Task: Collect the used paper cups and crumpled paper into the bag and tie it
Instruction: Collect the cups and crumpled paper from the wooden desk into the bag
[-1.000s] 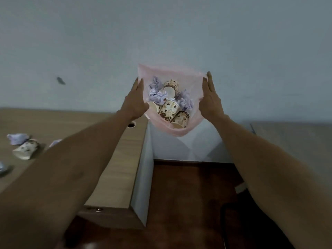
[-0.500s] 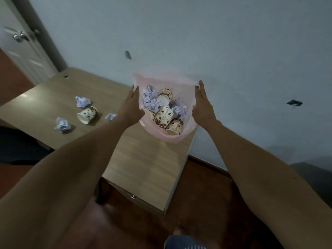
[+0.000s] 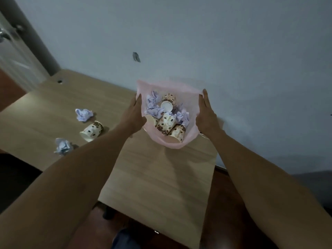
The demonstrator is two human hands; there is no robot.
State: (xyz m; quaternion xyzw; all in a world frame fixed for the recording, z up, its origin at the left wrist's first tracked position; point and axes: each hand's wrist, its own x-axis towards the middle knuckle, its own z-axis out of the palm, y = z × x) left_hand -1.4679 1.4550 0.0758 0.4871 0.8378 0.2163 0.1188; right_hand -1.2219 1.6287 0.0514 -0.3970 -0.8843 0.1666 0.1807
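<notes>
Pale wall (image 3: 233,42) ahead, wooden desk (image 3: 158,177) below it. Pink bag (image 3: 172,144) sits on the desk's far right part, mouth open. My left hand (image 3: 133,115) and right hand (image 3: 206,117) press flat against its two sides, fingers extended, holding the rim apart. Inside: spotted paper cups (image 3: 166,123) and lilac crumpled paper (image 3: 152,105). Left on the desk: one cup on its side (image 3: 91,132), a paper ball beyond it (image 3: 83,114), another nearer (image 3: 62,146).
</notes>
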